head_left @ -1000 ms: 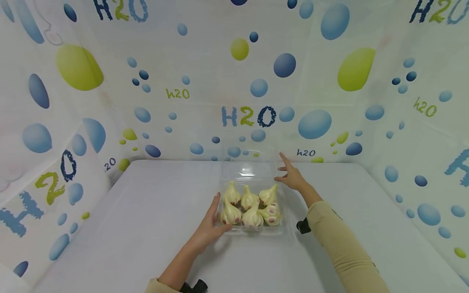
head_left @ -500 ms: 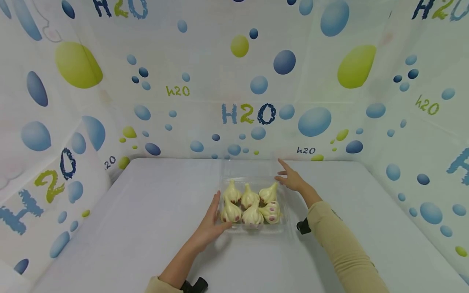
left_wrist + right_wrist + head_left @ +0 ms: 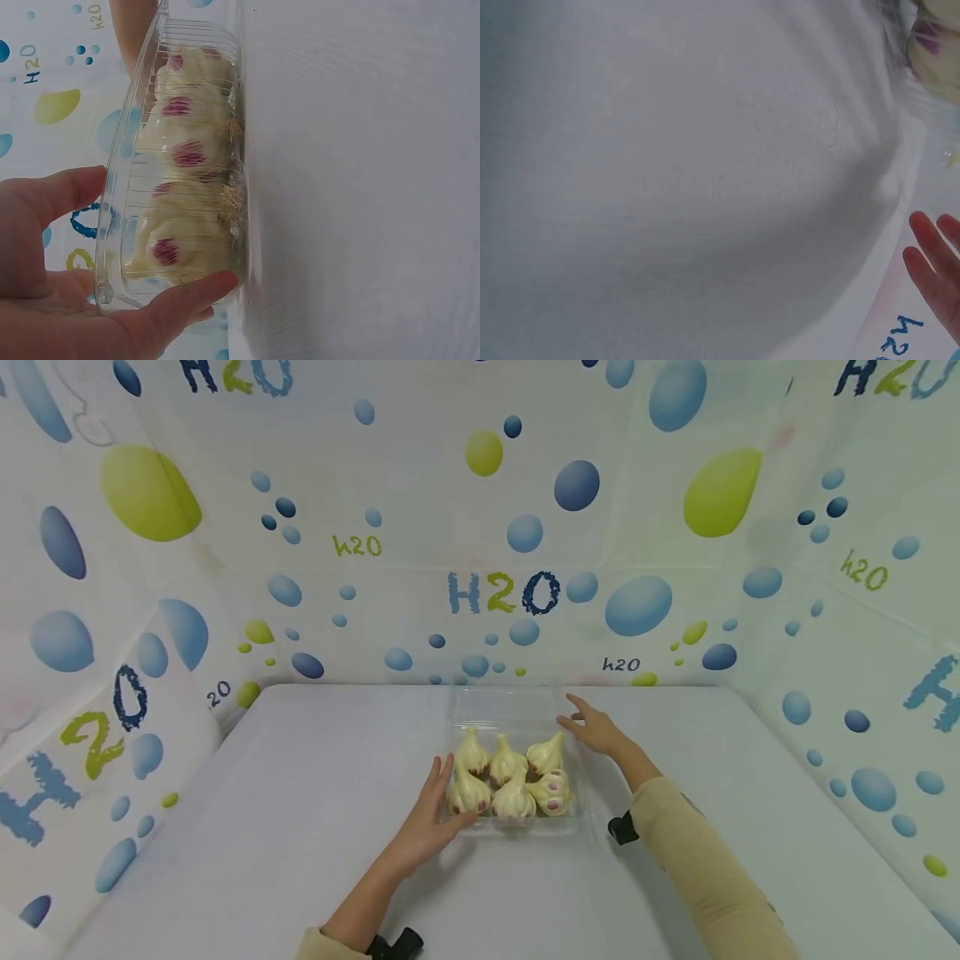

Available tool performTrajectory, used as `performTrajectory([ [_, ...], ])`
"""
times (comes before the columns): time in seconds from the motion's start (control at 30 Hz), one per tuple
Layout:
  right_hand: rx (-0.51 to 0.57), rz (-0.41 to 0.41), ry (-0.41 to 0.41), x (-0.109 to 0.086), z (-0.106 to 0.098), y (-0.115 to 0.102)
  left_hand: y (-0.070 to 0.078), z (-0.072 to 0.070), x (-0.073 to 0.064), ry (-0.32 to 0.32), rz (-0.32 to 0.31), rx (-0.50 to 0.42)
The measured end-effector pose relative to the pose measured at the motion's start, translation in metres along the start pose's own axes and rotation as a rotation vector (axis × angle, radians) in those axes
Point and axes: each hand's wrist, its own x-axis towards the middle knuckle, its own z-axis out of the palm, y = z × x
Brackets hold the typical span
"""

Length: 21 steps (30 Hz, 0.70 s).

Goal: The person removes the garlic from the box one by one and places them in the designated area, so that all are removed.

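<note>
A clear plastic clamshell container (image 3: 525,828) stands on the white table, its hinged lid (image 3: 504,706) tipped back towards the wall. Several pale garlic bulbs (image 3: 514,797) with purple patches fill the base in two rows. My left hand (image 3: 426,822) rests at the near left corner, thumb at the front rim and straight fingers along the left side. In the left wrist view, that hand's fingers (image 3: 187,296) lie against the clear wall. At the lid's right edge is my right hand (image 3: 596,731), fingers extended and spread; the right wrist view catches only its fingertips (image 3: 930,259).
The white tabletop (image 3: 337,777) extends around the container. Behind it rises a wall covering (image 3: 405,602) printed with blue and green drops and H2O lettering. Black wrist mounts show at the left sleeve (image 3: 396,945) and right sleeve (image 3: 622,828).
The lid has swung further back and down, and my right fingertips have lowered along with it. My left hand stays at the container's corner. The head view has shifted slightly.
</note>
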Motion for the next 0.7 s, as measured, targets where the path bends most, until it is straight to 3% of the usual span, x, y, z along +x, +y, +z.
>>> performTrajectory([
  [0.2, -0.037, -0.015, 0.036, -0.008, -0.002, -0.006, -0.003, -0.001, 0.002, -0.005, 0.015, 0.012],
  [0.7, 0.018, -0.067, 0.134, -0.023, -0.013, -0.017, -0.006, -0.004, 0.010, -0.005, -0.005, 0.038],
])
